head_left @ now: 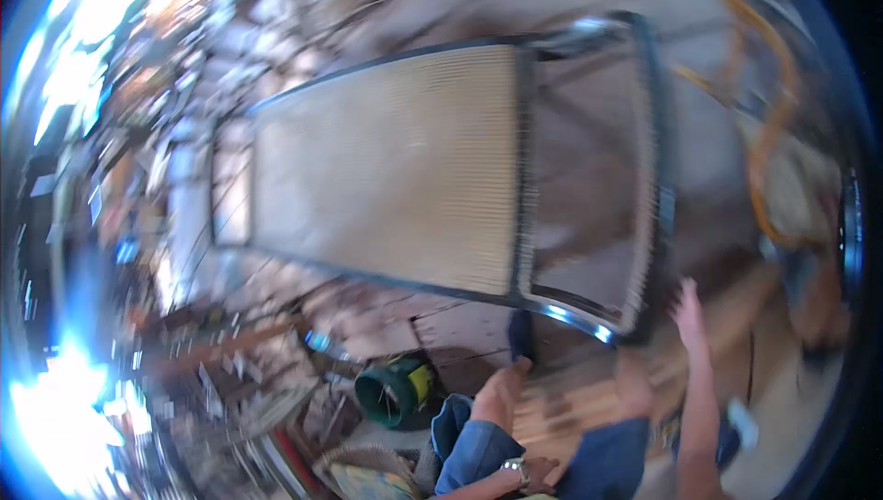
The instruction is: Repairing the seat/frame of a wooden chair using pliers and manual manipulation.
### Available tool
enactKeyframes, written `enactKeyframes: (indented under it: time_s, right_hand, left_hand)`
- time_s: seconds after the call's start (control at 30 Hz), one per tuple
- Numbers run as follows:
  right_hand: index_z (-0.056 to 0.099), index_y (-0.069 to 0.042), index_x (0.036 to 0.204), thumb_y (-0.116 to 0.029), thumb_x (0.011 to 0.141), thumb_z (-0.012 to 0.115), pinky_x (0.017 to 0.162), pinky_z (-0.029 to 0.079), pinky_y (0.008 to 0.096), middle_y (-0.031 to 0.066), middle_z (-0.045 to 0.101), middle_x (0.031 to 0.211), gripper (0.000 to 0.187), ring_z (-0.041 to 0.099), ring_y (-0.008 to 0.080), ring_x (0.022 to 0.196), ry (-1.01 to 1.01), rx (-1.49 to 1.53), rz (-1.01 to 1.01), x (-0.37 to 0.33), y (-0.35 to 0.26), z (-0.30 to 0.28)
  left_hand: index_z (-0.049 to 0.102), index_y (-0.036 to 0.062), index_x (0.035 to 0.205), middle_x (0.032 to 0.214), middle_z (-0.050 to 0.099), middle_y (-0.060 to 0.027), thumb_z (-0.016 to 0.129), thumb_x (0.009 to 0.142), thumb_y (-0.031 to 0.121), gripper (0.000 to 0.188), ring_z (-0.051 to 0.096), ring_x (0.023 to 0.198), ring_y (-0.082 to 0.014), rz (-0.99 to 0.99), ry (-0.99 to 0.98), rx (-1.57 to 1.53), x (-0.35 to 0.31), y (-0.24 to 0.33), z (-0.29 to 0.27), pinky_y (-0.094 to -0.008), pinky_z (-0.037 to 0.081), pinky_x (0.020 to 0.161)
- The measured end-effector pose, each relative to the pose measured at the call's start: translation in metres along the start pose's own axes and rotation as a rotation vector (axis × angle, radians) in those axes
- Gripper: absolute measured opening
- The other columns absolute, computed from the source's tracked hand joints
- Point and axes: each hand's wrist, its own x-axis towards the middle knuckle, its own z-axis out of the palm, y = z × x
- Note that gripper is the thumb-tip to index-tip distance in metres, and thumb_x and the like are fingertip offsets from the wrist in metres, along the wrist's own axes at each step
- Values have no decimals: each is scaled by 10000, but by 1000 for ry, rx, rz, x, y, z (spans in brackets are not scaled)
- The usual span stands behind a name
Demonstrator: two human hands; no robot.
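Note:
Stretched out in front of me is a long dark-framed piece, like a cot or lounger, with a beige woven panel (386, 169) over most of it. Its right section is unwoven, bounded by a dark crossbar (525, 169) and a curved end bar (658, 178). My right hand (688, 316) reaches forward beside the near right corner of this frame, fingers extended, nothing visible in it. Whether it touches the frame is unclear through the blur. My left hand (543, 471), below a wristwatch (517, 472), is low by my lap; its fingers are partly hidden and blurred.
A green bucket (386, 392) with a yellow patch stands left of my legs. An orange hose or rope (782, 114) loops at the far right. Cluttered scraps (230, 362) fill the left side. A small white object (741, 423) lies right of my forearm.

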Motion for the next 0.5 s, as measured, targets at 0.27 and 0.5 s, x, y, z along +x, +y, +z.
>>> enactKeyframes:
  time_s: [0.27, 0.5]
  right_hand:
    - [467, -107, 1442, -594, 978, 472, 1074, 388, 388, 37, 553, 1325, 672, 515, 237, 1214, -346, 294, -16, 46, 21, 34]
    - [373, -103, 1502, -462, 1057, 313, 1086, 392, 384, 67, 502, 1381, 575, 498, 228, 1243, -361, 95, -417, 82, 44, 7]
  left_hand:
    - [171, 35, 1548, 1443, 475, -229, 520, 848, 770, 1073, 559, 1249, -332, 70, 980, -1170, 97, -120, -94, -407, 482, 998]
    - [125, 81, 1568, 1467, 433, -178, 416, 824, 852, 1110, 578, 1161, -274, 289, 467, -1885, 137, -144, -93, -426, 456, 1012]
